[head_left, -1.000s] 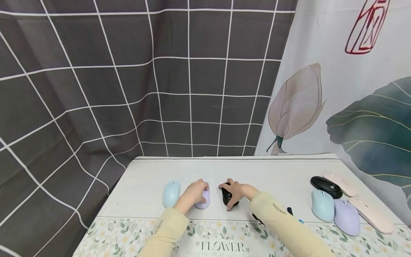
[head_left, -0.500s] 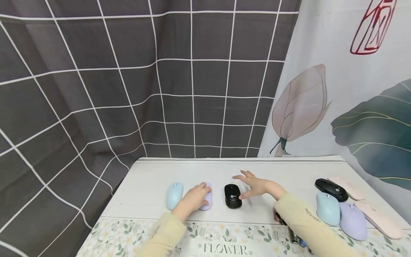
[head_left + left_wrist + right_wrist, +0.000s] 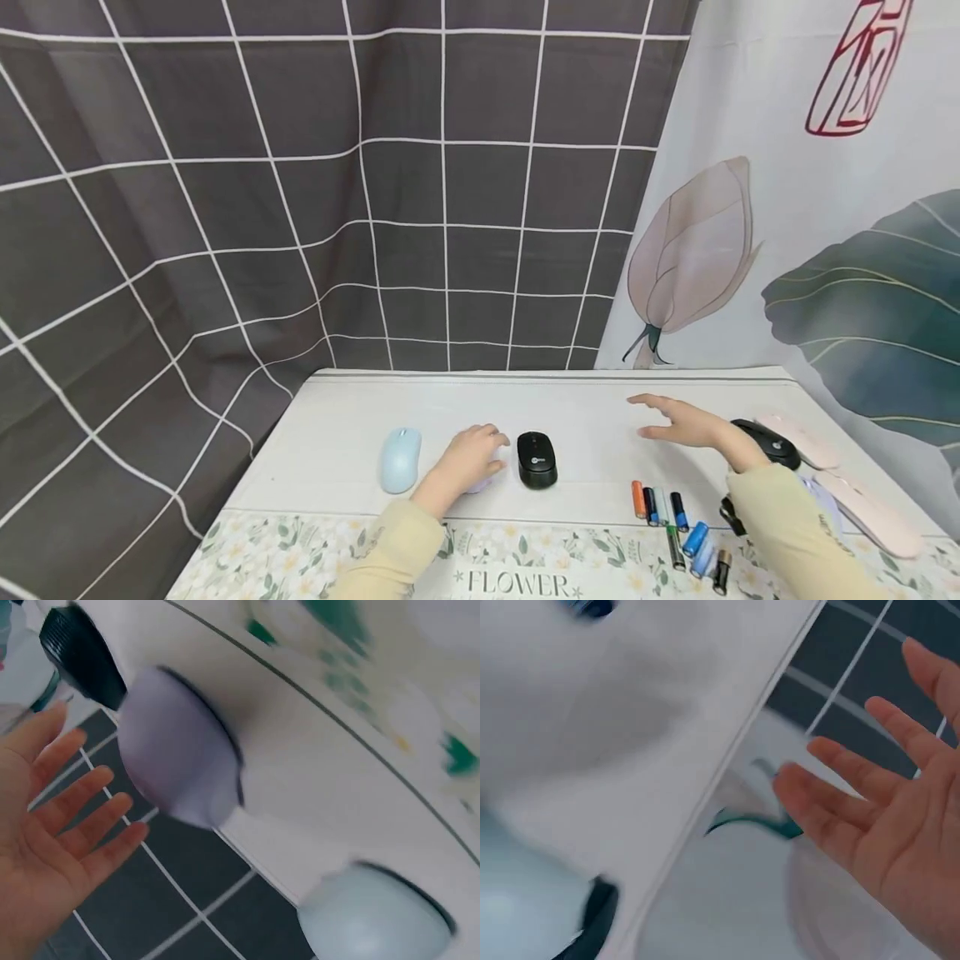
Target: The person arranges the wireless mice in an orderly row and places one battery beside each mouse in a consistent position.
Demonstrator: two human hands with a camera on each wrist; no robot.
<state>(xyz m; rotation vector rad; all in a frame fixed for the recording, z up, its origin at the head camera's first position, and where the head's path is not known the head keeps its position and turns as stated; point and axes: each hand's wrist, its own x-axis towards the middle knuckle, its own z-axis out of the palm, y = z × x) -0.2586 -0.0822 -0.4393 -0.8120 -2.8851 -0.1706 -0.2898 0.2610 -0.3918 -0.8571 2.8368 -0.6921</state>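
Note:
My left hand [image 3: 468, 454] hovers over a lavender computer mouse [image 3: 478, 486], mostly hidden under it in the head view. In the left wrist view the fingers are extended and apart from that lavender mouse [image 3: 180, 750]. To its left lies a light blue mouse [image 3: 401, 460]; to its right, a black mouse [image 3: 537, 460] that no hand touches. My right hand [image 3: 690, 423] is raised over the right part of the table, its fingers spread and holding nothing, as the right wrist view also shows. Several batteries [image 3: 672, 546] lie below it, near the front.
At the right, partly behind the sleeve, are another black mouse [image 3: 772, 443], a pink mouse [image 3: 806, 442] and a long pink object [image 3: 870, 512]. A light blue object [image 3: 514, 892] shows in the right wrist view. A dark grid curtain [image 3: 480, 183] hangs behind the table [image 3: 585, 400].
My right hand has let go of the black mouse and moved right, uncovering the batteries. The left hand has lifted from gripping the lavender mouse.

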